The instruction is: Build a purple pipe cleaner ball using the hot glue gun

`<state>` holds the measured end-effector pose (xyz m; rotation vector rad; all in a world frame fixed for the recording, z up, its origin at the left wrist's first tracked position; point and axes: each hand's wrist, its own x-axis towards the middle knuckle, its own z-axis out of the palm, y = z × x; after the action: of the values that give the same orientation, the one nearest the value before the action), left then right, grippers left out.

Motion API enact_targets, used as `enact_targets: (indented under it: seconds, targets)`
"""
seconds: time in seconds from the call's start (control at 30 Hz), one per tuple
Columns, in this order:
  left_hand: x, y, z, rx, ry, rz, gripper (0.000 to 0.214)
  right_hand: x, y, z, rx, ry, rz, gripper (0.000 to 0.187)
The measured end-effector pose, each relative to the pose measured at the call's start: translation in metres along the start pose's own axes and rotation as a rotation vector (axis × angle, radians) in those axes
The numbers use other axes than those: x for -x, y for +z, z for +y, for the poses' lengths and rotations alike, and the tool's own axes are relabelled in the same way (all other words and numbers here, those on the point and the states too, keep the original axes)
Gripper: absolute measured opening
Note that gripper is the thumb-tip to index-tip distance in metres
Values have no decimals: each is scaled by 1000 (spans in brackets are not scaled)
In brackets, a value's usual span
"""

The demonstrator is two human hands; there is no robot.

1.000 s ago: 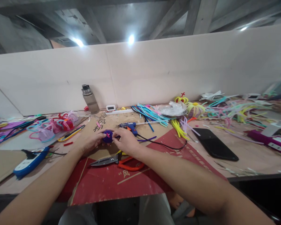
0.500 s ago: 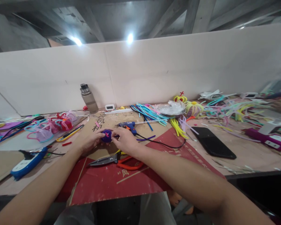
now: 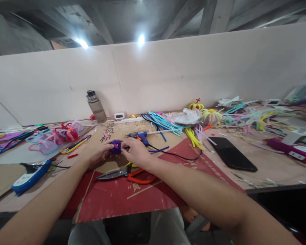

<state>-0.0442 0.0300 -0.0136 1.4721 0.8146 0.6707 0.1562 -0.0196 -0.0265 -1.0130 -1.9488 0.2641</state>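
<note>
Gripping a round purple piece [image 3: 115,147], left fingers [image 3: 108,147] curled around its left side, right fingers [image 3: 129,141] pinching its right edge

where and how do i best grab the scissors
Probably by the orange handles, coming from the near side: the scissors lie flat, blades pointing left, while the right forearm crowds the handles' right end.
</note>
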Motion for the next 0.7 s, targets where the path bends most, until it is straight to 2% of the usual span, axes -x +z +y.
enact_targets:
  seconds: [0.23,0.7]
  targets:
    - [0,1,1,21,13,-38,50,1,0,-1,-10,12,-4,7]
    - [0,-2,-3,13,-7,-19,51,0,-2,-2,5,20,-12,9]
